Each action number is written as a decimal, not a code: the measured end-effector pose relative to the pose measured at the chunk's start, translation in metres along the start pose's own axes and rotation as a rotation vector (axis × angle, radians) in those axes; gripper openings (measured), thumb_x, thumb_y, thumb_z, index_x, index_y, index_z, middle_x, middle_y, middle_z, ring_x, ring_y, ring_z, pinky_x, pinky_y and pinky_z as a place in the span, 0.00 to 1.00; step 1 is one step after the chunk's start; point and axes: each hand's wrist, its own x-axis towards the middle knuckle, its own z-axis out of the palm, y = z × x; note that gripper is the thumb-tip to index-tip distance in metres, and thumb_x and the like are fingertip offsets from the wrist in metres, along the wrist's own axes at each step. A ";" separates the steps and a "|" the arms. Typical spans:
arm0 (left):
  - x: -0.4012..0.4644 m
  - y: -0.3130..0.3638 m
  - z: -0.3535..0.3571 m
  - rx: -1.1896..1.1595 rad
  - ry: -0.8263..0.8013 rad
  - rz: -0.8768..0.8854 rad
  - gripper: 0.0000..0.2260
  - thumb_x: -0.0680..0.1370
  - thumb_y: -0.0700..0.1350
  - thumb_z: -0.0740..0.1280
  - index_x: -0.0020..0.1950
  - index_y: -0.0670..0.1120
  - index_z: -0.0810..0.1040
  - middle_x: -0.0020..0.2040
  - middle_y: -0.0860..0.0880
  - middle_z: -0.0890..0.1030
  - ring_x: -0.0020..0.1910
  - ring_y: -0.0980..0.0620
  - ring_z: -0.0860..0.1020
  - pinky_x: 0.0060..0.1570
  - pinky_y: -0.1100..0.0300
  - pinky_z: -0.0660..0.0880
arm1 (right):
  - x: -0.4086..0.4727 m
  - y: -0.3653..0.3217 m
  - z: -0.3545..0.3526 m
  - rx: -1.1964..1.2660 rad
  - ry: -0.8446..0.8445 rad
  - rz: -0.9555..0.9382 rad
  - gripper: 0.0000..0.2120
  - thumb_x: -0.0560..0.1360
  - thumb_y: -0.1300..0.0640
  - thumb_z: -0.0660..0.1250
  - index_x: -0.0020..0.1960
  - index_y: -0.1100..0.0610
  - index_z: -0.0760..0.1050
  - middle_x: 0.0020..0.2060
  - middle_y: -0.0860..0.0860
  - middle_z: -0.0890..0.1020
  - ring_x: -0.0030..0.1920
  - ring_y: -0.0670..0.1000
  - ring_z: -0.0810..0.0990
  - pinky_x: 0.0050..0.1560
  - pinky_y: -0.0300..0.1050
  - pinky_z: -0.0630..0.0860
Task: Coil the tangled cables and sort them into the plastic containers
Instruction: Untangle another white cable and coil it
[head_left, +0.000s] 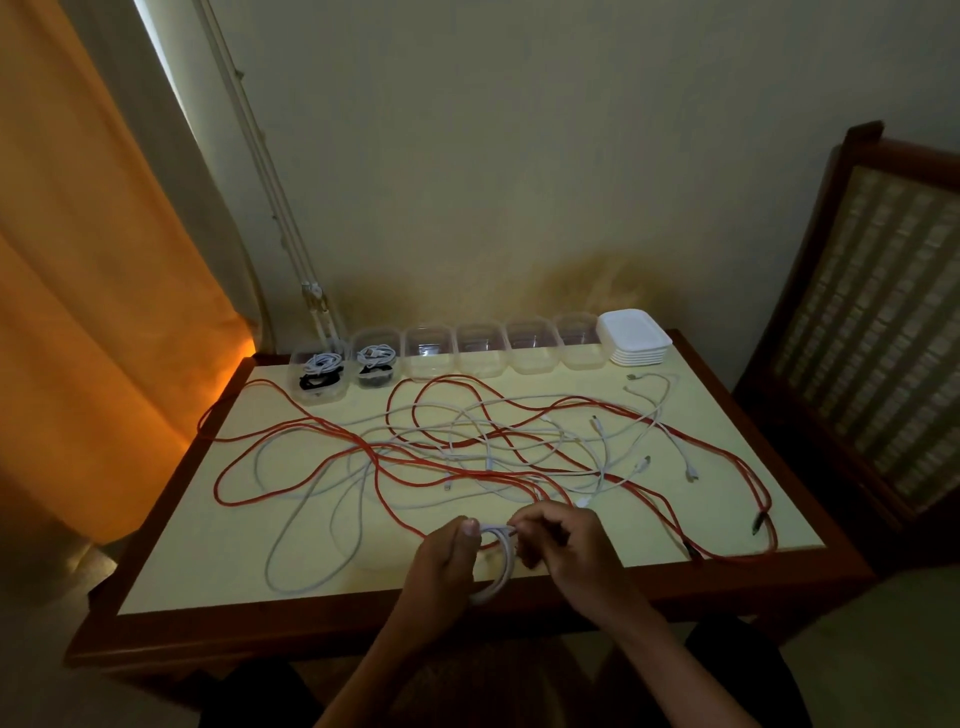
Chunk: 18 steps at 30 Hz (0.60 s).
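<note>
Both forearms reach forward, meet near centre. Left hand (451, 553) curled, thumb up, gripping; right hand (558, 540) curled, fingertips pinching beside it.

There is just one view, from a camera worn on the person's head. It looks forward and down at the table (197, 561), with the near edge close at the bottom and the wall far at the top. The left hand (448, 558) and right hand (563, 545) sit low in the middle, close to the camera, and a chair (857, 322) stands off to the right.
</note>
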 end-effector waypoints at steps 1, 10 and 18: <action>0.001 0.002 0.000 -0.036 -0.006 0.011 0.18 0.83 0.50 0.53 0.40 0.44 0.73 0.34 0.47 0.74 0.32 0.54 0.73 0.33 0.59 0.71 | 0.002 0.001 0.001 -0.047 0.014 -0.049 0.06 0.79 0.57 0.66 0.46 0.51 0.80 0.38 0.45 0.82 0.43 0.46 0.81 0.44 0.38 0.77; 0.007 0.006 0.005 -0.096 -0.051 0.016 0.17 0.84 0.50 0.51 0.45 0.43 0.74 0.34 0.44 0.78 0.31 0.53 0.79 0.31 0.59 0.74 | 0.005 -0.002 0.008 -0.187 0.131 -0.020 0.08 0.78 0.62 0.67 0.51 0.56 0.84 0.42 0.41 0.83 0.46 0.39 0.82 0.44 0.32 0.78; 0.015 -0.008 0.017 0.221 0.025 0.005 0.13 0.84 0.49 0.51 0.46 0.48 0.72 0.38 0.49 0.76 0.36 0.55 0.76 0.34 0.66 0.69 | 0.006 -0.020 0.007 -0.121 -0.043 0.330 0.16 0.78 0.55 0.69 0.64 0.51 0.74 0.48 0.51 0.85 0.48 0.44 0.83 0.52 0.39 0.79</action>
